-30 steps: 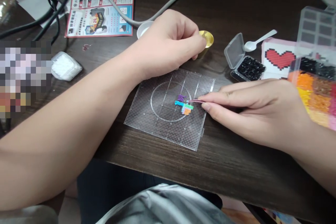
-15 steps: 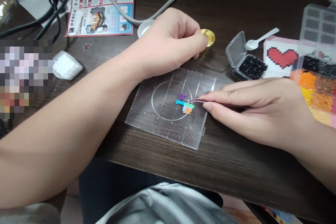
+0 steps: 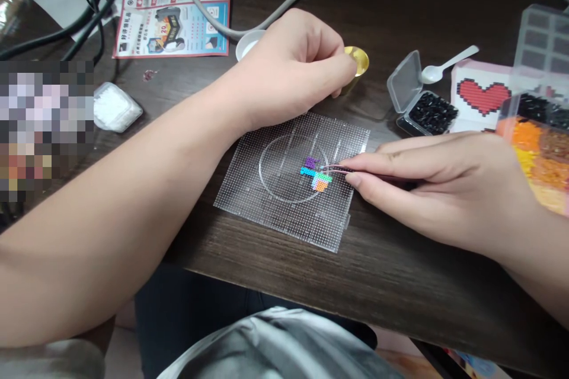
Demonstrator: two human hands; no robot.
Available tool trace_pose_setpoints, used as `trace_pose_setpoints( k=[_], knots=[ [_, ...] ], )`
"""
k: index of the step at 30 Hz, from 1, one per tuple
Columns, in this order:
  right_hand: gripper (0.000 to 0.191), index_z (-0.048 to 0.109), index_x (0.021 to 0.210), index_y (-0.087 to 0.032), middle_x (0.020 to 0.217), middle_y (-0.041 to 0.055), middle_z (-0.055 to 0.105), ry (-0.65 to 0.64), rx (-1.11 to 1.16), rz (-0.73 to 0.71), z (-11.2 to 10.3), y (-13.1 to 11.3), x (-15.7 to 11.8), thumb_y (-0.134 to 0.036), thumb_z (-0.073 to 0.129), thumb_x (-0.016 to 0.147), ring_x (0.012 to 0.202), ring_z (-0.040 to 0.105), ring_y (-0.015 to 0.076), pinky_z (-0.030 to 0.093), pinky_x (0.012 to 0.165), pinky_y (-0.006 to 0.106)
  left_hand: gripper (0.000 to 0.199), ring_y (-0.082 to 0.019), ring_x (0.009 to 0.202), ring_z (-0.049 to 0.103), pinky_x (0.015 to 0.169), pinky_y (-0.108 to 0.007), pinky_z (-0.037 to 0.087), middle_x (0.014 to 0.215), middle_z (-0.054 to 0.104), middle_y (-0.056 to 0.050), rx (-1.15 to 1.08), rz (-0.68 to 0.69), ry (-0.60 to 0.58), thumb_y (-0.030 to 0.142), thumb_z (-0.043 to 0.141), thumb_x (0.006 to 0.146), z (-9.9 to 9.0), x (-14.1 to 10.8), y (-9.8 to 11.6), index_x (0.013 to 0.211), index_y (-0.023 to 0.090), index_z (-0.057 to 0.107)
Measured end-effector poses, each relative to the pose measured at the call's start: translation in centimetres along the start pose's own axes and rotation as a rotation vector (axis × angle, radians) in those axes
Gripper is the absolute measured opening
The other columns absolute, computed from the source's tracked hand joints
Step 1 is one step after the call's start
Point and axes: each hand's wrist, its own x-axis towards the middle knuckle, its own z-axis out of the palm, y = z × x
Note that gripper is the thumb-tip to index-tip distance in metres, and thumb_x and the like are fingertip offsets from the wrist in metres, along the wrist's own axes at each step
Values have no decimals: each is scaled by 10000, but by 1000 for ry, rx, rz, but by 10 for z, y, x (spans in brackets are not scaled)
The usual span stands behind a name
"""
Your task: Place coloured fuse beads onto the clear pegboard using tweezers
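Observation:
My right hand pinches a pair of dark pinkish tweezers between thumb and fingers. Their tips are over a clear pegboard, close to a small patch of fuse beads in purple, blue, green, white and orange. Whether a bead sits in the tips is too small to tell. Beyond the board, my left hand is closed, thumb and fingertips at the near side of a small gold cup, seemingly gripping it. That hand and wrist cover the board's far left corner.
An open clear box of black beads stands right of the cup, near a white spoon and a heart pattern sheet. A divided bead case lies far right. White beads, a leaflet and cables are left.
The whole view has shifted slightly, so things appear a little further right and up. Both hands keep nearly the same pose, and the tweezer tips stay by the bead patch.

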Motion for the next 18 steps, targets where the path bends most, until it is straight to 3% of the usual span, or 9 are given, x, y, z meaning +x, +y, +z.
trace_pose_setpoints(
  k=[18],
  knots=[
    [251,952,1110,-214,848,16,874,16,1,-12,0,0,0,-97,740,1043,735,854,184,629,538,252,393,-27,375,372,419,-262,183,398,482,98,16,6,12,45,596,979,0,-1,0,611,171,649]
  ],
)
